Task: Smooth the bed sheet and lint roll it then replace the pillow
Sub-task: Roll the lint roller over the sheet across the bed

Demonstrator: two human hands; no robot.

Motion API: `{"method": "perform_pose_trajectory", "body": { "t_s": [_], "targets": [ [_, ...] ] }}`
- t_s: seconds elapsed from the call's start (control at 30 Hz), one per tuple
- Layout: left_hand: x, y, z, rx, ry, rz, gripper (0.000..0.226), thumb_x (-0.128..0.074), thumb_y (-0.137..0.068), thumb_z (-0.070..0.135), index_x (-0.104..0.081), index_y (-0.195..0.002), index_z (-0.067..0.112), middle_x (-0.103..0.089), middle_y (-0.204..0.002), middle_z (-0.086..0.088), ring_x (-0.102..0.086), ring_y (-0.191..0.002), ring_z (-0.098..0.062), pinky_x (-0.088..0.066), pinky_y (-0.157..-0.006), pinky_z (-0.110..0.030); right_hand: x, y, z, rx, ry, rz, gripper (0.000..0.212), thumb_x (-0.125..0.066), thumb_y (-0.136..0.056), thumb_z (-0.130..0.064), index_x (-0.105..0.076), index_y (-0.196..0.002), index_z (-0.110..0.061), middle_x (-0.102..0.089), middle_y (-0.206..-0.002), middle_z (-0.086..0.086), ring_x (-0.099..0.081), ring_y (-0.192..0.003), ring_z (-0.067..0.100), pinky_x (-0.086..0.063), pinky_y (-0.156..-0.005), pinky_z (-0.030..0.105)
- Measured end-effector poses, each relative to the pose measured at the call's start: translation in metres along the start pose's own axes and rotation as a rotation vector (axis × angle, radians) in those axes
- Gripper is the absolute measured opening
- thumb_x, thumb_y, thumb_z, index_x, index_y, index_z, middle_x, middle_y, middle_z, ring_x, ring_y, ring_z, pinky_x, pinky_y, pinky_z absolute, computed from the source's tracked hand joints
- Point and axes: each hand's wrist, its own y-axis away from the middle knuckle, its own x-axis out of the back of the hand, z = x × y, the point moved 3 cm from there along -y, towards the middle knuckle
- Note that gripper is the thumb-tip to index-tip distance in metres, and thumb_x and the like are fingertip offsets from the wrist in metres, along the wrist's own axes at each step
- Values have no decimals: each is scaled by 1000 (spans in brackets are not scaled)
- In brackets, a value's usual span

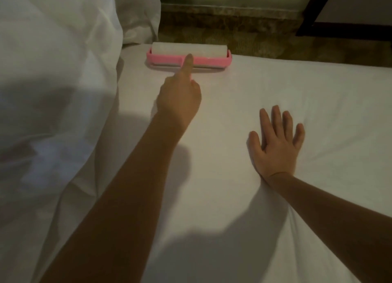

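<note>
**Left hand on lint roller, right hand flat on sheet**

The pink plastic lint roller with a white sticky roll lies on the white fitted bed sheet at upper centre of the frame, close to the mattress's far edge. The left hand grips it: 1 index finger is straight with its tip on the pink frame, and the other fingers are curled under, hiding most of the handle. The right hand is at centre right, palm down on the sheet, with all 5 digits straight and spread, holding nothing. Rumpled white bedding fills the left side. Patterned brown carpet runs along the top.
</note>
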Motion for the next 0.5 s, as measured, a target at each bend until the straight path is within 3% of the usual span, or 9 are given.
{"method": "perform_pose_trajectory", "body": {
  "t_s": [0.07, 0.13, 0.23, 0.3, 0.37, 0.43, 0.5],
  "targets": [
    [0, 13, 8, -21, -60, 52, 56, -41, -99, 17, -19, -150, 24, -54, -86, -4, -53, -73, -8, -47, -71, -25, 0, 0, 0, 3, -6, 7, 73, -10, -85, -55, -24, -150, -26, -13, -159, 1, -5, -147, 22, 17, -112, 33],
    [0, 48, 6, -140, -97, 228, 51, -45, -96, 11, -33, -145, 14, -47, -71, -4, -44, -56, -12, -43, -58, -26, 2, 0, 0, -6, -22, 2, 71, -13, -86, -54, -28, -149, -25, -16, -158, 2, -8, -147, 24, 16, -112, 32],
    [0, 123, -8, -5, -197, 76, 53, -38, -97, 19, -23, -149, 18, -54, -65, -6, -54, -55, -25, -41, -52, -27, 3, 1, -2, -13, -11, -5, 70, -16, -86, -52, -31, -148, -24, -19, -157, 3, -11, -146, 25, 18, -111, 31],
    [2, 148, -7, -49, -195, -2, 50, -37, -93, 21, -40, -143, 14, -52, -56, -8, -53, -46, -28, -40, -44, -27, 3, -2, -2, -23, -13, -6, 70, -18, -86, -51, -31, -148, -24, -19, -157, 4, -11, -146, 26, 19, -110, 30],
    [0, 128, -5, -116, -276, 114, 51, -38, -93, 20, -36, -144, 14, -48, -56, -8, -54, -50, -31, -32, -44, -29, 1, -1, 0, -32, -8, -18, 69, -18, -85, -51, -28, -149, -25, -18, -158, 3, -9, -146, 25, 21, -109, 29],
    [-7, 88, -7, -52, -148, 128, 53, -35, -98, 21, -21, -149, 23, -44, -64, -5, -54, -61, -32, -33, -56, -32, -1, -1, 1, -26, 3, -10, 68, -18, -86, -51, -25, -149, -26, -17, -158, 3, -8, -146, 24, 22, -109, 29],
    [-10, 58, 1, -102, -38, 168, 48, -38, -97, 18, -35, -145, 14, -44, -58, -5, -47, -50, -24, -45, -54, -33, -2, -1, 1, -21, 13, 10, 67, -19, -87, -50, -25, -149, -26, -17, -158, 3, -9, -146, 24, 22, -109, 29]
  ]
}}
